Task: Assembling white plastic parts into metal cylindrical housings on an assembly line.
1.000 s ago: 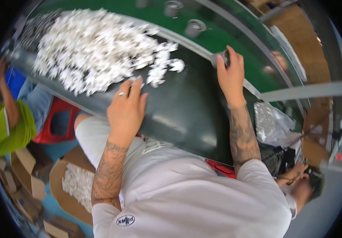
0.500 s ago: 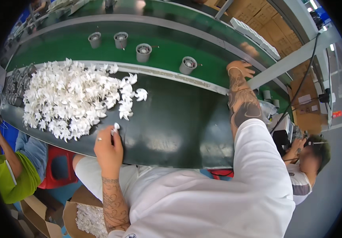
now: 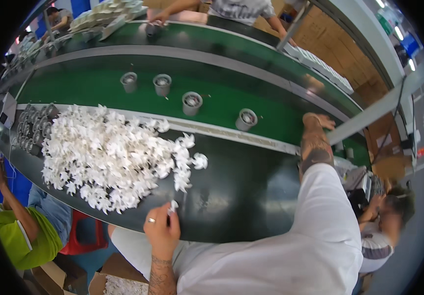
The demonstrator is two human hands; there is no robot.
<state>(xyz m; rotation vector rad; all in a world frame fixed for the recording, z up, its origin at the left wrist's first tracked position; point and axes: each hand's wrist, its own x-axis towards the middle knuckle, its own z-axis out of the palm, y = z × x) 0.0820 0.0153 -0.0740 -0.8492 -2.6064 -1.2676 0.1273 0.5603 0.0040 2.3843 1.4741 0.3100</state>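
Between the thumb and fingers of my left hand [image 3: 162, 228] is a small white fan wheel [image 3: 173, 206], held over the near edge of the dark work surface [image 3: 241, 182]. A large heap of white bladed fan wheels [image 3: 106, 152] lies just beyond that hand, with a few loose ones at its right end. My right hand [image 3: 320, 121] reaches far out over the green belt [image 3: 212, 78], beside a metal post, its fingers stretched and holding nothing visible. Several grey cup-shaped housings [image 3: 192, 104] with parts inside stand upright along the belt, left of the right hand.
Dark round parts [image 3: 34, 129] are packed at the left end of the surface. A metal post [image 3: 369, 118] slants past my right arm. Across the belt, a person's hand [image 3: 160, 18] touches a grey cup. Other people sit at both sides. An open carton [image 3: 118, 278] stands below.
The view has tilted up, so the scene sits lower and more of the far side shows, including a person there. My left hand keeps its fan wheel; my right arm stays extended.
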